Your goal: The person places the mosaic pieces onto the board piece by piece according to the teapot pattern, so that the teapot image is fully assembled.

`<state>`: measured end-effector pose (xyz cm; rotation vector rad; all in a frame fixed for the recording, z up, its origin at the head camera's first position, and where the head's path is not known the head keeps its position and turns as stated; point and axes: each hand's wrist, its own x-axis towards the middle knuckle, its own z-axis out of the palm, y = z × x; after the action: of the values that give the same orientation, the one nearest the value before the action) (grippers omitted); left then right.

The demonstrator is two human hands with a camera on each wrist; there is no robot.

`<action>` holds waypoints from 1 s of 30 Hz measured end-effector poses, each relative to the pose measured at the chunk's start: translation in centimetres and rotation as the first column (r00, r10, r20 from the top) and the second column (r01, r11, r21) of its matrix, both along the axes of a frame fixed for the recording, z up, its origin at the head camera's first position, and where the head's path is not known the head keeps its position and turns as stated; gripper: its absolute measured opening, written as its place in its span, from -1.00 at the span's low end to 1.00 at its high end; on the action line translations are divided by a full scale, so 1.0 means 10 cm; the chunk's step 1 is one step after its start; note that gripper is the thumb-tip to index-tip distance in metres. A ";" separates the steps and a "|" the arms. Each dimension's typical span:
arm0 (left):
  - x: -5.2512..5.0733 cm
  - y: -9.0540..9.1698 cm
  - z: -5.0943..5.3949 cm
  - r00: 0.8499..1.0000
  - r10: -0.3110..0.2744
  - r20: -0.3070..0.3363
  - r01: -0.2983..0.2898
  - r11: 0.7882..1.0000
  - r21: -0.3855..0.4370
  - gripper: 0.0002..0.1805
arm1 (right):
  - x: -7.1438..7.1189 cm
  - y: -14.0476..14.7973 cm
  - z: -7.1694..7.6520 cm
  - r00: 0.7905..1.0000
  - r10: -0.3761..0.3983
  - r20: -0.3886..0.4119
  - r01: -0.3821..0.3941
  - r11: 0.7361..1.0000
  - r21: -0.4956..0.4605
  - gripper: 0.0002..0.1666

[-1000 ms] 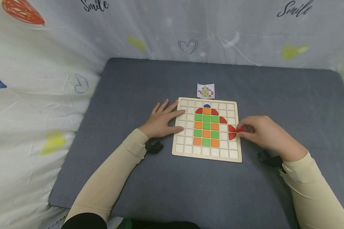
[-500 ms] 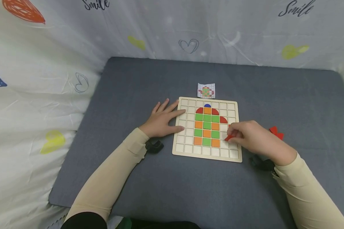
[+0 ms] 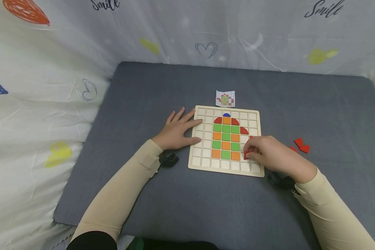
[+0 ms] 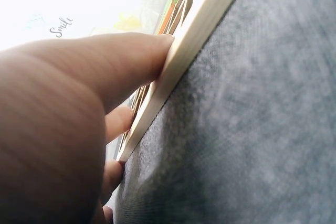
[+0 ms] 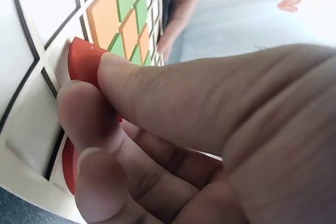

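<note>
A square wooden grid board [image 3: 204, 162] lies on the grey table. Orange squares [image 3: 226, 145], green squares [image 3: 226, 136], red quarter-circle pieces [image 3: 244, 131] and a blue half-round piece [image 3: 226, 115] sit in its cells. My left hand [image 3: 175, 133] rests at the board's left edge, fingers spread, with the thumb touching the wooden rim [image 4: 173, 64] in the left wrist view. Over the board's lower right, my right hand [image 3: 273, 154] pinches a red quarter-circle piece [image 5: 84, 64] between thumb and index finger. The piece stands tilted at a cell beside the orange and green squares. My fingers partly cover it.
Several loose red pieces [image 3: 304, 149] lie on the table right of the board, one partly hidden by my right hand. A small printed pattern card [image 3: 225, 99] lies just beyond the board's far edge. A patterned white curtain [image 3: 175, 27] hangs behind the table.
My right hand has moved left from the board's right edge, carrying the red quarter-circle piece to the lower cells. Loose red pieces behind it have come into view. My left hand stays put.
</note>
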<state>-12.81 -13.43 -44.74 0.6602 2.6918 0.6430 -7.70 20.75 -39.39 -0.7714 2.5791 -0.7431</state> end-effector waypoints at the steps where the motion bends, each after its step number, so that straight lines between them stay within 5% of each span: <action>1: 0.00 0.00 0.00 1.000 0.000 0.000 0.000 1.000 0.001 -0.14 | 0.00 0.00 0.00 1.000 -0.003 -0.002 0.003 1.000 0.001 -0.87; 30: -0.01 0.00 -0.01 1.000 0.001 -0.008 -0.001 1.000 -0.014 -0.14 | 0.05 -0.09 -0.11 0.993 0.015 -0.120 -0.013 1.000 0.012 -0.85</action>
<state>-12.86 -13.42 -44.89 0.6591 2.7018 0.6220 -7.21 19.85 -40.51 -0.8543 2.6785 -0.6980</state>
